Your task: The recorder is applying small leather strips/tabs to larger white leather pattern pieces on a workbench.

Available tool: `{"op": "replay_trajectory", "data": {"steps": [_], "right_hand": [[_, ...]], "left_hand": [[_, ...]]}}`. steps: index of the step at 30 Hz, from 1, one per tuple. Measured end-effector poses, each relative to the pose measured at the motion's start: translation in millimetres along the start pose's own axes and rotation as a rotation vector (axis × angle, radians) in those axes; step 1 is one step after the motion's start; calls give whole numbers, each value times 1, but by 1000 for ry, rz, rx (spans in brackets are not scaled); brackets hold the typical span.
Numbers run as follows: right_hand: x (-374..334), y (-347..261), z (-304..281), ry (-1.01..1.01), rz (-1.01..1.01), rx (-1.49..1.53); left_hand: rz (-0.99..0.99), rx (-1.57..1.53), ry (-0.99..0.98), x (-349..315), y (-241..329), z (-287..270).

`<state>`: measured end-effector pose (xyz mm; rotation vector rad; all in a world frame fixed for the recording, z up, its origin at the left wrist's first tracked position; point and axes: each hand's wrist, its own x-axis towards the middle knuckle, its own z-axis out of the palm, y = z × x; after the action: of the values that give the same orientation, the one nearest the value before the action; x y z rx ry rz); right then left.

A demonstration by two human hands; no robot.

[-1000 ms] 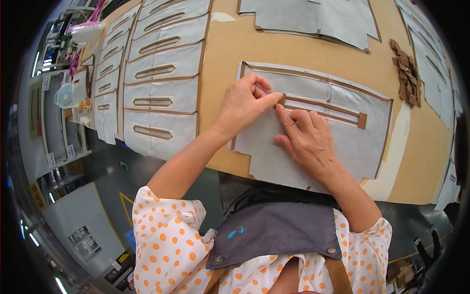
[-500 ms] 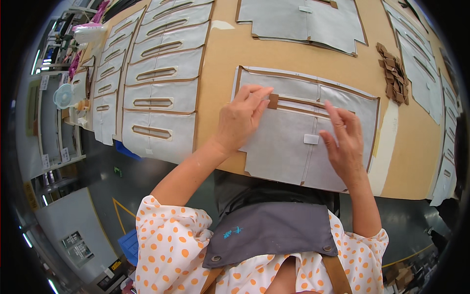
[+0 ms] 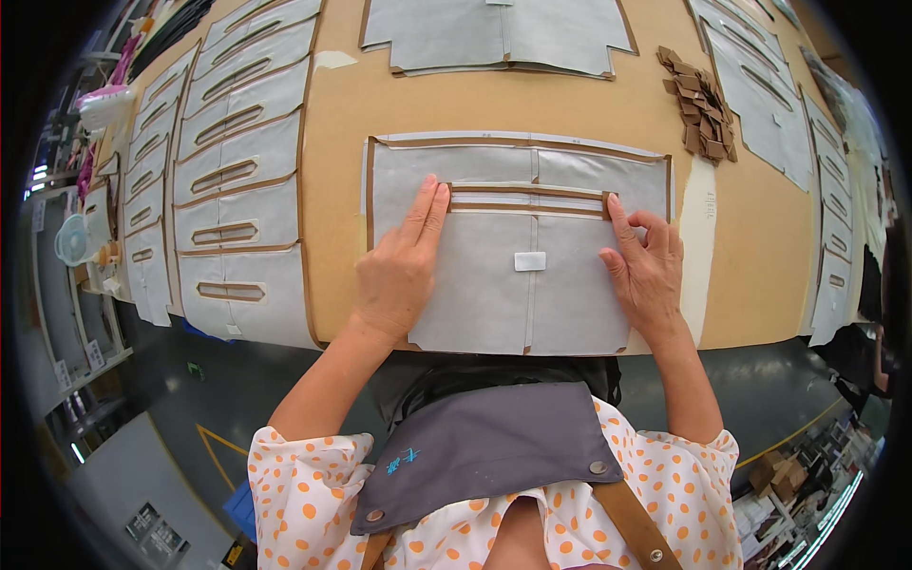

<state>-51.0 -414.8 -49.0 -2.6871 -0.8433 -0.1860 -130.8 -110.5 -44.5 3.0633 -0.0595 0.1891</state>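
Note:
A flat grey fabric panel [image 3: 475,275] with brown edging lies in front of me on the table. Across its upper half runs a long narrow slot [image 3: 527,200] framed by brown strips, and a small white label [image 3: 530,261] sits below it. My left hand [image 3: 397,275] rests at the slot's left end, two fingers stretched out together on the panel. At the opposite end, the index fingertip of my right hand [image 3: 651,256] touches a small brown tab [image 3: 608,205]. That hand's thumb is apart and its other fingers are bent, with nothing held.
Overlapping grey slotted panels [image 3: 240,215] lie in columns at the left. Another grey panel [image 3: 446,38] lies beyond mine. A heap of small brown pieces [image 3: 701,104] sits at right, near more grey panels [image 3: 760,114]. The table's front edge [image 3: 741,342] runs just before me.
My right hand has come to the slot's right end, where a brown tab now shows under its fingertip. The left hand's fingers have straightened at the left end. The whole view has shifted.

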Motion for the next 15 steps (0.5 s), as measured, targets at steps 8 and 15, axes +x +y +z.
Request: {"op": "replay_trajectory", "data": {"steps": [8, 15], "right_hand": [[-1, -1, -3, -18, -11, -108], [-3, 2, 1, 16, -26, -91]], "left_hand": [[19, -5, 21, 3, 7, -6], [25, -31, 8, 1, 8, 2]]}}
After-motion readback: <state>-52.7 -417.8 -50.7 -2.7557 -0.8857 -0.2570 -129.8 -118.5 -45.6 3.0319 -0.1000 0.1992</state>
